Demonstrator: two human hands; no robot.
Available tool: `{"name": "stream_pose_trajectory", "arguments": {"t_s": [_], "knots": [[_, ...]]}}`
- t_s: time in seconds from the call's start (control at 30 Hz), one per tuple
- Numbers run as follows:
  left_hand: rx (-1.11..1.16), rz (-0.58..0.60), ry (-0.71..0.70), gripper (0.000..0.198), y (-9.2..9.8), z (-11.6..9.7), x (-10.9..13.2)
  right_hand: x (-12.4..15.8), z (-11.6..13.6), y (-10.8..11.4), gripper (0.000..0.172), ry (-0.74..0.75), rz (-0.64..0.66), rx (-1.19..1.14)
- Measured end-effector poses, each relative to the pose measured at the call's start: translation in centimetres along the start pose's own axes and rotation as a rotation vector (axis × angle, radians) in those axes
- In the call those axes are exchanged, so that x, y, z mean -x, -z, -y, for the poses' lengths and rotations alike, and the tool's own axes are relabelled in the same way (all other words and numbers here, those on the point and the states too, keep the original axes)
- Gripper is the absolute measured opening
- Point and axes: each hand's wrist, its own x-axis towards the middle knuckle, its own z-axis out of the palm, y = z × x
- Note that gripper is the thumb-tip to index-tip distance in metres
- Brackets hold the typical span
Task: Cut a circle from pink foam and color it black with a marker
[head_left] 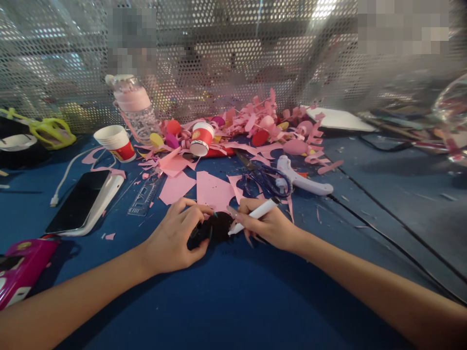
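My left hand [177, 238] is closed around a small black piece [215, 228] that lies on the blue table [233, 301]. My right hand [268, 224] grips a white pen [255, 214], its tip resting on the black piece. Just beyond my hands lie flat pink paper pieces [213, 189]. Blue-handled scissors [264, 177] and a white glue gun [304, 180] rest behind my right hand.
A phone on a white power bank [85, 199] and a clear ruler [143, 199] lie at left, a magenta case [22, 267] at the near left. Paper cups [116, 142] [201, 138], a bottle [134, 107] and pink scraps [262, 121] crowd the back by a mesh wall. Black cables [383, 238] cross the right.
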Motion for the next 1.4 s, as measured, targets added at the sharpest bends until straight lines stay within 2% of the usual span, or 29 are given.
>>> {"name": "stream_pose_trajectory", "arguments": {"t_s": [0.4,0.53,0.67,0.77,0.9,1.03,1.13,1.27,1.4], "knots": [[-0.002,0.001,0.003,0.027,-0.01,-0.05,-0.04,0.01,0.30,-0.08,0.040,0.014,-0.068,-0.015],[-0.003,0.004,0.006,0.028,0.01,-0.01,-0.04,0.03,0.32,-0.09,0.041,0.007,-0.020,-0.024],[0.003,0.001,0.005,0.027,0.05,0.00,0.02,0.04,0.27,-0.02,0.041,0.017,-0.112,0.011],[0.006,0.005,0.005,0.028,0.05,-0.01,0.05,0.05,0.13,0.03,0.042,0.020,-0.038,0.031],[0.007,0.005,0.010,0.026,0.04,-0.03,0.04,0.01,-0.01,0.05,0.040,0.007,-0.153,0.034],[0.005,-0.001,0.001,0.026,0.02,0.00,0.01,-0.05,0.02,0.01,0.040,0.003,-0.088,0.067],[0.003,-0.002,0.006,0.026,0.01,-0.01,0.04,-0.08,0.02,0.01,0.039,0.010,-0.177,0.046],[0.001,0.003,0.010,0.026,0.00,-0.08,0.05,-0.03,0.03,0.02,0.040,-0.012,-0.087,0.026],[0.002,0.012,0.015,0.027,0.00,-0.08,0.00,-0.03,-0.01,-0.02,0.039,0.006,-0.174,0.043]]}}
